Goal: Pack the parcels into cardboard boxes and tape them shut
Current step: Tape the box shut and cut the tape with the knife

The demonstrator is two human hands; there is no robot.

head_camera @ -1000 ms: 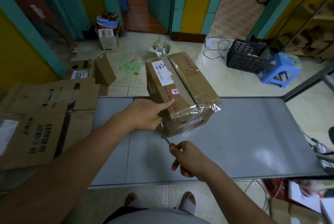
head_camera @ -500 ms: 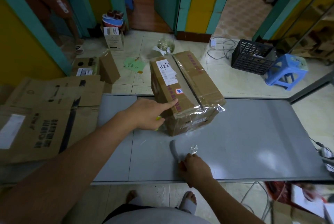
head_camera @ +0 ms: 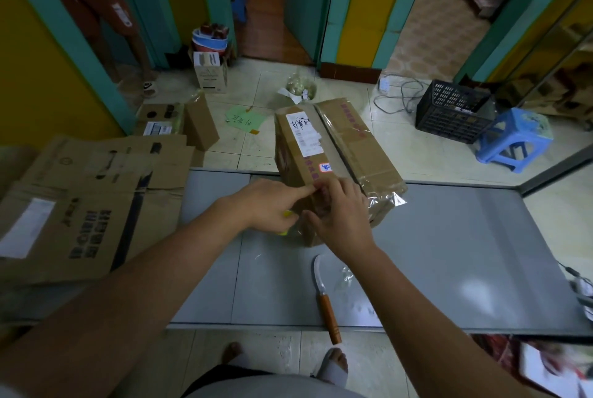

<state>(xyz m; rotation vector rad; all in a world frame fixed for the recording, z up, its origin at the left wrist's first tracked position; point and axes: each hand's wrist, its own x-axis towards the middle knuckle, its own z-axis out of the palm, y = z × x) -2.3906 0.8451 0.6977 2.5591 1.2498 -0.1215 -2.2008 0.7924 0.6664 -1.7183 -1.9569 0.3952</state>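
Cardboard box (head_camera: 333,160) sits on the far edge of the grey table (head_camera: 449,253), long axis running away from the person, white shipping label (head_camera: 305,134) on its top. Clear tape runs along the top seam and hangs loose and crinkled at the box's near right corner.

Both hands meet at the box's near end. Left hand (head_camera: 272,205) presses down on the near top edge, index finger extended along it; something yellow shows under the palm, too hidden to name. Right hand (head_camera: 340,218) lies flat against the near face, fingers spread over the tape. Neither hand grips anything that can be made out; both are pressing.

Knife (head_camera: 324,298) with an orange handle lies on the table nearer the person than the box, handle overhanging the edge. A clear scrap lies just right of its blade.

Left of the box: flattened cartons (head_camera: 90,205). Beyond it on the floor: small boxes, a black crate (head_camera: 452,115), a blue stool (head_camera: 513,137).

Judgement: step in hand is smoothing the cut tape end onto the near face. Done well, 1 hand anchors the edge while the other wipes downward, then tucks the loose corner flap. Knife handle could get knocked off.
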